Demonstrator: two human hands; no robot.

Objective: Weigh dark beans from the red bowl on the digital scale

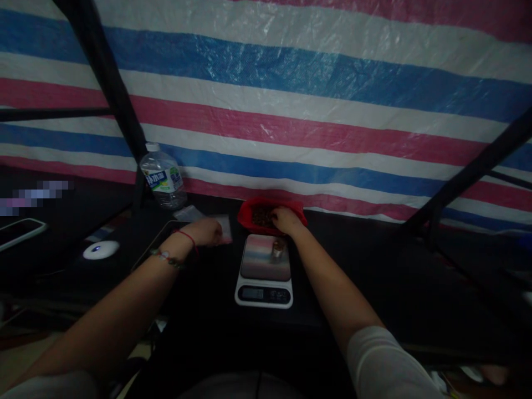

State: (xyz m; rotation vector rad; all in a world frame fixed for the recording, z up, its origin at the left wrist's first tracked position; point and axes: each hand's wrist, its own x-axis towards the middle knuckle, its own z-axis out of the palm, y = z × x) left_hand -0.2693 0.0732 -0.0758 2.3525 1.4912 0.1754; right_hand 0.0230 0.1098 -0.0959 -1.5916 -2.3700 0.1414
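Observation:
My right hand [286, 220] reaches into a red bag [246, 215], its bent fingers down among small brown pieces [262, 216]. What sits between those fingertips is too small to tell. My left hand [206, 231] is closed, with curled fingers against a clear plastic bag [225, 224]; whether it grips the bag is hidden. Between my forearms lies a white digital scale [264, 271] with a shiny plate. On the plate's right side rests a small clear packet or container with brown pieces [277, 250], its exact kind blurred.
A large clear bottle [164, 176] with a label stands behind my left hand. Further left are a white rounded device [101, 250] and a phone [19, 233]. Dark slanted posts [114, 83] rise on both sides before a striped plastic sheet [291, 127].

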